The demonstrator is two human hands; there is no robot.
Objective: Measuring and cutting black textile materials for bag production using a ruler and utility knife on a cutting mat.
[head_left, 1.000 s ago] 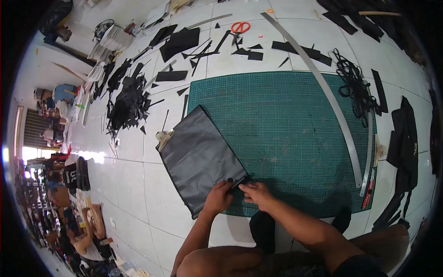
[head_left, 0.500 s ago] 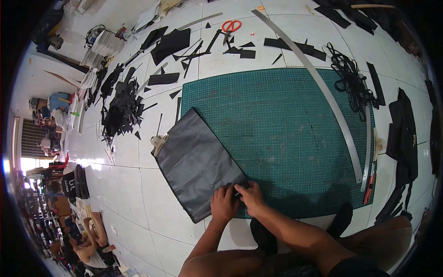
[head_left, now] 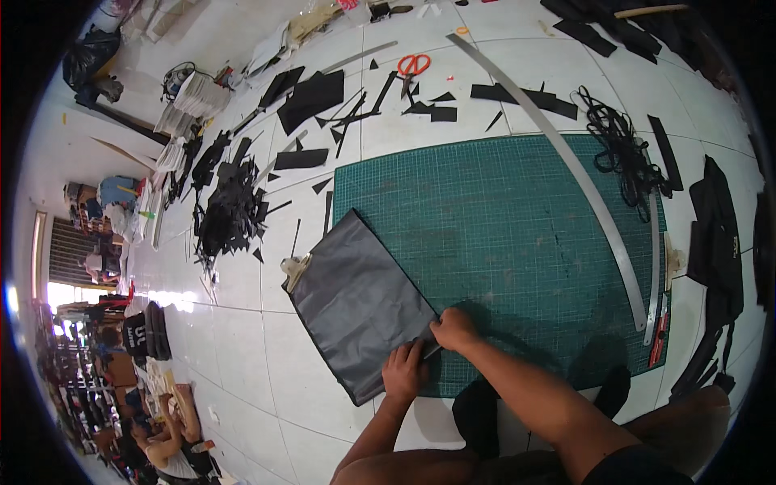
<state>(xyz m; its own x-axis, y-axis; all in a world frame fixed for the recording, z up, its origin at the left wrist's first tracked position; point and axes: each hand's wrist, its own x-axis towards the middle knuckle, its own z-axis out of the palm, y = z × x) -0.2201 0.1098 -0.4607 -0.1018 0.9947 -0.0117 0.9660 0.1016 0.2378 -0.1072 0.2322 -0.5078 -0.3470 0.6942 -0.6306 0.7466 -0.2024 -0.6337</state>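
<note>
A dark grey fabric panel (head_left: 356, 303) with black edges lies aslant, partly on the green cutting mat (head_left: 517, 242) and partly on the tiled floor. A metal bulldog clip (head_left: 297, 269) grips its left edge. My right hand (head_left: 455, 330) is closed on the panel's right edge near the corner, its fingers pinched together. My left hand (head_left: 404, 370) lies on the panel's near end, fingers apart and fingertips near that same edge; its thumb is hard to make out.
A long steel ruler (head_left: 566, 153) crosses the mat beside a black cord tangle (head_left: 618, 145). A red cutter (head_left: 660, 335) lies at the mat's right edge. Orange-handled scissors (head_left: 413, 66) and black scraps (head_left: 234, 206) lie beyond. Another person (head_left: 171, 440) sits at the left.
My right hand has slid away from my left along the panel's edge, toward the corner. The left hand stays about where it was on the panel. The whole view has shifted slightly.
</note>
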